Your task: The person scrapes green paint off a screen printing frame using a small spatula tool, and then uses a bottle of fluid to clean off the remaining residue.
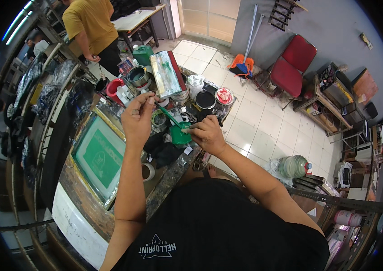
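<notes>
My left hand [138, 118] is closed, thumb and fingers pinching the top end of a thin green-coated stick [168, 115]. The stick slants down to the right into a small container [180, 137] covered in green paint. My right hand [207, 136] is closed on the right rim of that container, holding it above the workbench edge. Left of my left forearm, a screen-printing frame [99, 156] lies on the bench, its mesh green with a paler printed area. Dark cloth [162, 149] lies below the container.
Paint tins [138, 77], a red pot [115, 89], a green jug [143, 55] and a paint-smeared board [166, 74] crowd the bench's far end. A tape roll [147, 172] lies near my left forearm. Beyond are a person in yellow [87, 22] and a red chair [293, 65].
</notes>
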